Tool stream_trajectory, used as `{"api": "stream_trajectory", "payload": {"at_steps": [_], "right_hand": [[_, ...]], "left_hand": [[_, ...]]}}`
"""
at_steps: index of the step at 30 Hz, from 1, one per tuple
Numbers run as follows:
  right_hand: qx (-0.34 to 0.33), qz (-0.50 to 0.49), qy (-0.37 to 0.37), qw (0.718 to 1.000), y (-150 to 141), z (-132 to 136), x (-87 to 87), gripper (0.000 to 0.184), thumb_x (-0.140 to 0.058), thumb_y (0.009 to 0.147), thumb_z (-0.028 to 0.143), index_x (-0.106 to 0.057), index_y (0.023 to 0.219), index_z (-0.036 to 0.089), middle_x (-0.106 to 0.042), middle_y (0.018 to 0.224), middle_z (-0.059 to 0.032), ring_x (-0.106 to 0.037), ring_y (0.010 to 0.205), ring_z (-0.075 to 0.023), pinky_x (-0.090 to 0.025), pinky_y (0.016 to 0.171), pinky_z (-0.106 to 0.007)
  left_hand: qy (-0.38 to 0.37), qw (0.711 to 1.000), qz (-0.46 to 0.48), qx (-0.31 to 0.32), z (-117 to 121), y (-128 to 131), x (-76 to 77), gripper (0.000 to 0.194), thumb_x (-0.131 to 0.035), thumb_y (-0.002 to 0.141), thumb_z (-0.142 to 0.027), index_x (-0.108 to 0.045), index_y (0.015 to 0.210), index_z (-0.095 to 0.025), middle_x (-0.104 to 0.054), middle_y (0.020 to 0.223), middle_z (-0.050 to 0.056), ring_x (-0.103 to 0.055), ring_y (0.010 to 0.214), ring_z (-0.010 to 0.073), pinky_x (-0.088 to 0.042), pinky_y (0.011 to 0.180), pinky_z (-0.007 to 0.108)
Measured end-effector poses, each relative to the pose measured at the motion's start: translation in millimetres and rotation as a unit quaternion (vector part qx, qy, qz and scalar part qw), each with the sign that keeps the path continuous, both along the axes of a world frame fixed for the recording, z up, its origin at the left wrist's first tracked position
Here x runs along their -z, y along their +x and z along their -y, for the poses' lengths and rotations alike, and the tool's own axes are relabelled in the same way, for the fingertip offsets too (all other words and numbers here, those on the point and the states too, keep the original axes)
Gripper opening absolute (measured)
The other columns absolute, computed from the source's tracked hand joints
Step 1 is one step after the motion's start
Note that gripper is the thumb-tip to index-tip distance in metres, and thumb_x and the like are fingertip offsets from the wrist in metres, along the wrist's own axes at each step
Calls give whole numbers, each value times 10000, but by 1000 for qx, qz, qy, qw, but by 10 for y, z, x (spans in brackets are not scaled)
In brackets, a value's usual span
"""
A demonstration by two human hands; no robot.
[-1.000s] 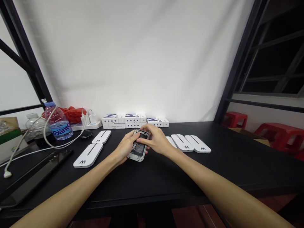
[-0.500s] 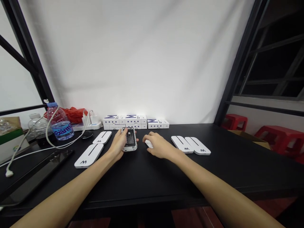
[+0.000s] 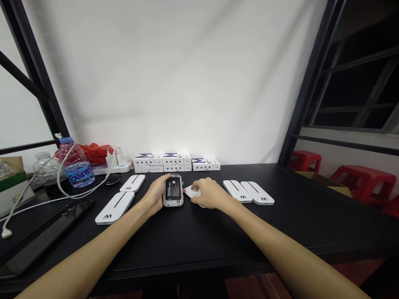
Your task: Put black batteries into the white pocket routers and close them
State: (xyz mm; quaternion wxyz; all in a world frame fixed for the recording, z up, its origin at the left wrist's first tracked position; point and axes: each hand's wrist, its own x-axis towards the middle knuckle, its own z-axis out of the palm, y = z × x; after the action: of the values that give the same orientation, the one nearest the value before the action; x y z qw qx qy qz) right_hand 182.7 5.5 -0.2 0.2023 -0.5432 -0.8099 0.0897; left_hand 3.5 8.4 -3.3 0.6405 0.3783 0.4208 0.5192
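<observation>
1. Two hands work at the centre of the black table (image 3: 289, 216).
2. Your left hand (image 3: 155, 194) is curled around the left edge of the open-backed white device (image 3: 172, 203), gripping it just left of centre.
3. Note the black 3000mAh battery (image 3: 173, 189), seated face-up in the device. Compared with the previous frame, the device sits nearer you and its label reads clearly.
4. Your right hand (image 3: 210, 194), loosely cupped, rests on a white cover (image 3: 189, 191) just right of the device. More of the cover now shows; you cannot tell whether it is gripped.
5. Four white M-marked covers (image 3: 114, 208) lie flat, two on each side.
</observation>
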Motion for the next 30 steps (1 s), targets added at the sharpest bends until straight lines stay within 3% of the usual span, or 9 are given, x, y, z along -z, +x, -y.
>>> {"api": "stream_trajectory", "payload": {"at_steps": [3, 5, 7, 9, 10, 12, 21, 26, 30], "right_hand": [[34, -78, 47, 995, -15, -12, -62, 151, -566, 751, 255, -694, 778, 181, -698, 821, -107, -639, 787, -262, -433, 660, -339], [49, -191, 66, 978, -21, -36, -100, 138, -536, 746, 216, -661, 699, 179, -681, 763, -85, -621, 731, -233, -415, 619, -318], [28, -351, -3, 936, -34, -64, -107, 99, -544, 725, 205, -629, 683, 176, -658, 747, -62, -607, 704, -203, -407, 582, -291], [-11, -480, -110, 871, -58, -87, -80, 87, -548, 733, 228, -598, 689, 172, -629, 731, -45, -593, 675, -171, -414, 557, -268], [-23, -515, -147, 844, -73, -95, -58, 91, -554, 739, 243, -582, 690, 171, -616, 730, -40, -585, 666, -157, -423, 555, -262], [-31, -536, -171, 826, -104, -103, -8, 119, -586, 739, 267, -555, 678, 170, -599, 733, -34, -571, 661, -141, -443, 563, -261], [-43, -400, -142, 904, -178, -80, 116, 206, -612, 791, 330, -529, 691, 171, -516, 621, 21, -502, 517, -82, -422, 425, -191], [-51, -374, -149, 914, -194, -80, 149, 244, -609, 815, 409, -480, 818, 202, -531, 623, 34, -529, 468, -93, -448, 363, -192], [-44, -358, -187, 914, -202, -49, 132, 386, -567, 812, 564, -465, 775, 193, -532, 585, 29, -523, 423, -92, -418, 323, -182]], "left_hand": [[-17, 1000, 7, -11, 0, 0, -4, 239, -452, 886, -292, -597, 948, -113, -710, 750, 136, -708, 649, 255, -576, 567, 380], [-22, 999, 9, -22, 7, 8, -6, 237, -454, 885, -285, -600, 962, -115, -708, 728, 123, -700, 620, 242, -569, 548, 365], [-21, 999, 11, -22, 23, 27, -13, 235, -464, 881, -287, -611, 947, -117, -708, 730, 114, -691, 602, 222, -561, 530, 334], [-6, 1000, 18, -9, 49, 53, -27, 232, -491, 872, -300, -628, 933, -122, -714, 769, 107, -685, 607, 202, -557, 528, 300], [5, 1000, 21, 1, 65, 67, -35, 232, -511, 865, -309, -635, 936, -126, -718, 797, 104, -685, 618, 196, -558, 534, 291], [24, 999, 21, 9, 98, 92, -48, 228, -550, 852, -317, -641, 954, -134, -721, 842, 102, -687, 645, 198, -566, 555, 295], [53, 998, -11, -17, 111, 100, -12, 114, -556, 851, -191, -612, 928, -128, -700, 788, 95, -681, 628, 195, -582, 578, 324], [45, 999, 4, -28, 105, 90, -14, 128, -516, 870, -187, -606, 936, -123, -703, 811, 114, -680, 612, 201, -581, 566, 347], [71, 996, 26, -53, 98, 73, -45, 158, -495, 883, -183, -609, 971, -118, -704, 928, 140, -689, 681, 205, -583, 596, 345]]}}
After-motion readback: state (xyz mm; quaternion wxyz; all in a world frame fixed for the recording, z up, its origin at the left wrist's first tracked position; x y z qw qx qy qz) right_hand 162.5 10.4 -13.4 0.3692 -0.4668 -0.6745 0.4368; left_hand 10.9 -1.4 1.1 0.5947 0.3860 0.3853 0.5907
